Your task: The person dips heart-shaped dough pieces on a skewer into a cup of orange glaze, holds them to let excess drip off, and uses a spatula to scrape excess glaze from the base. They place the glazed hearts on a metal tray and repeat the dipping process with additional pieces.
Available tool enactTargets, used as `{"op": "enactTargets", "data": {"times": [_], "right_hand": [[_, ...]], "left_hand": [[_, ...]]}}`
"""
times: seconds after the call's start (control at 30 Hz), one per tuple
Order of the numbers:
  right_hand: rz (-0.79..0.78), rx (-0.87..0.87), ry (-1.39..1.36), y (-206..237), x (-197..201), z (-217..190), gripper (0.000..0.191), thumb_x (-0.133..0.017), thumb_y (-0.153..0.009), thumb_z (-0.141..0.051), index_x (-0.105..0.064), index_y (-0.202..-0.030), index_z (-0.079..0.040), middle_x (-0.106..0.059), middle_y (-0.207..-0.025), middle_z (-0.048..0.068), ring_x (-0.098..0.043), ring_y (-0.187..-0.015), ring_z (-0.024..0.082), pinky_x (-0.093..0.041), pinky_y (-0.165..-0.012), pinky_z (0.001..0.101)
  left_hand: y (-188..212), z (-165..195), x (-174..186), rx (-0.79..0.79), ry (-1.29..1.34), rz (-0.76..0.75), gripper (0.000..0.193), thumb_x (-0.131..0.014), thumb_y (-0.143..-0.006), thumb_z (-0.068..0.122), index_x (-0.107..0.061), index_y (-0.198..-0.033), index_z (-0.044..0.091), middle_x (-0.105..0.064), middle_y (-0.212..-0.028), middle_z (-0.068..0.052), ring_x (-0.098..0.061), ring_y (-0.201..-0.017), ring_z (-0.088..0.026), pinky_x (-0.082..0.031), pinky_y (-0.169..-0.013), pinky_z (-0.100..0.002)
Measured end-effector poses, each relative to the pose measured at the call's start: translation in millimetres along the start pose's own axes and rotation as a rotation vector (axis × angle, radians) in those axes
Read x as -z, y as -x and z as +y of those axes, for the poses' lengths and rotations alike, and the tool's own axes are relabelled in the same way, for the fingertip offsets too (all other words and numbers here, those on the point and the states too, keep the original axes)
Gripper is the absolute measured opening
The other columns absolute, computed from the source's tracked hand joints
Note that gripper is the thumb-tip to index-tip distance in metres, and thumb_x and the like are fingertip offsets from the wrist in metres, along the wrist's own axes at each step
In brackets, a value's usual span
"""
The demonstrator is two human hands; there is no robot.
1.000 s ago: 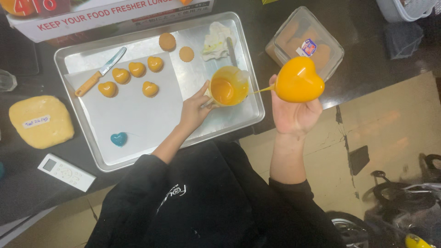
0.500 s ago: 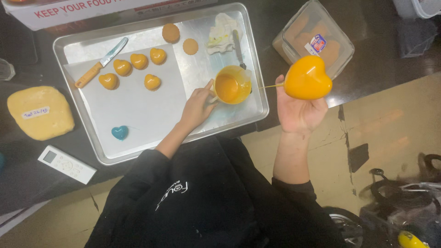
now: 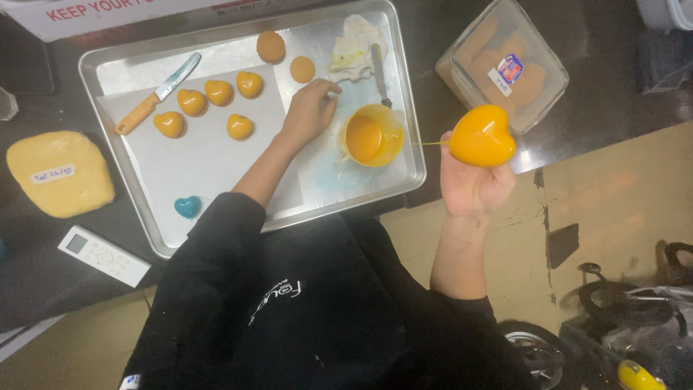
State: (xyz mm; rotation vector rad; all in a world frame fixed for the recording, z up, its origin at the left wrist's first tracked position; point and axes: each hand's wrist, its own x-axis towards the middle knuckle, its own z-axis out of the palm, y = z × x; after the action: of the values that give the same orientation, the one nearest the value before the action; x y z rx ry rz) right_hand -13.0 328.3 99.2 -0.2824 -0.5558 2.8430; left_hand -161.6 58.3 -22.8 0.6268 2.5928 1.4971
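While the right hand keeps the glazed orange heart cupped on its fingers beside the tray, the left hand has left the glaze cup. It now rests, fingers loosely curled and empty, just beside the cup, so the dipped heart drains by a thin thread.

At the top left edge you have a white cardboard box with red lettering along its side, lying just beyond the metal tray. To your far left on the dark counter sits a flat yellow slab wrapped in clear film, carrying a small white handwritten label. Just below it lies a slim white remote-like device with a small grey screen at one end. To your upper right stands a clear square container with a blue, red and white sticker on its lid
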Motion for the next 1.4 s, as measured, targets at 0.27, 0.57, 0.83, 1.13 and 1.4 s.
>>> {"op": "enactTargets", "data": {"times": [0.27, 0.57, 0.83, 1.13, 1.4], "right_hand": [[0.073, 0.016, 0.027, -25.6, 3.9, -5.6, 0.032, -0.059, -0.097, -0.013, -0.062, -0.128, -0.004, -0.065, -0.13, 0.012, -0.06, -0.123, 0.027, -0.043, -0.111, 0.049], [0.03, 0.003, 0.015, -60.3, 7.9, -6.3, 0.023, -0.06, -0.098, -0.014, -0.067, -0.119, -0.007, -0.065, -0.129, 0.011, -0.056, -0.129, 0.027, -0.043, -0.109, 0.0479], [0.038, -0.013, 0.002, -66.3, 6.2, -0.2, 0.019, -0.062, -0.099, -0.014, -0.069, -0.115, -0.007, -0.067, -0.127, 0.011, -0.058, -0.129, 0.028, -0.044, -0.108, 0.0478], [0.037, -0.036, -0.009, -56.6, -0.8, 3.0, 0.03, -0.058, -0.101, -0.014, -0.064, -0.129, -0.005, -0.064, -0.132, 0.012, -0.058, -0.128, 0.028, -0.043, -0.114, 0.0498], [0.064, 0.041, 0.011, -35.2, -7.2, 4.8, 0.014, -0.057, -0.104, -0.019, -0.064, -0.113, -0.01, -0.066, -0.13, 0.005, -0.056, -0.132, 0.025, -0.037, -0.121, 0.0493]], "left_hand": [[-108.1, -3.6, -59.5, 0.04, -0.479, -0.287, 0.015, -0.066, -0.092, 0.016, -0.07, -0.102, 0.005, -0.069, -0.106, -0.018, -0.065, -0.104, -0.036, -0.053, -0.089, -0.047], [-215.7, -45.1, -58.8, -0.121, -0.496, -0.015, 0.032, -0.062, -0.072, -0.003, -0.064, -0.104, -0.002, -0.055, -0.129, -0.025, -0.057, -0.111, -0.041, -0.051, -0.092, -0.047], [-204.5, -53.1, -53.3, -0.091, -0.563, -0.165, 0.022, -0.063, -0.085, 0.003, -0.063, -0.106, -0.002, -0.062, -0.116, -0.024, -0.063, -0.109, -0.041, -0.054, -0.09, -0.047], [-192.1, -43.9, -43.5, -0.115, -0.678, -0.239, 0.015, -0.063, -0.09, 0.01, -0.065, -0.103, 0.003, -0.069, -0.096, -0.019, -0.069, -0.094, -0.038, -0.056, -0.079, -0.048], [-169.7, -41.5, -41.0, -0.124, -0.665, -0.197, 0.011, -0.067, -0.078, 0.003, -0.074, -0.085, 0.005, -0.071, -0.094, -0.02, -0.07, -0.088, -0.039, -0.056, -0.074, -0.047]]}}
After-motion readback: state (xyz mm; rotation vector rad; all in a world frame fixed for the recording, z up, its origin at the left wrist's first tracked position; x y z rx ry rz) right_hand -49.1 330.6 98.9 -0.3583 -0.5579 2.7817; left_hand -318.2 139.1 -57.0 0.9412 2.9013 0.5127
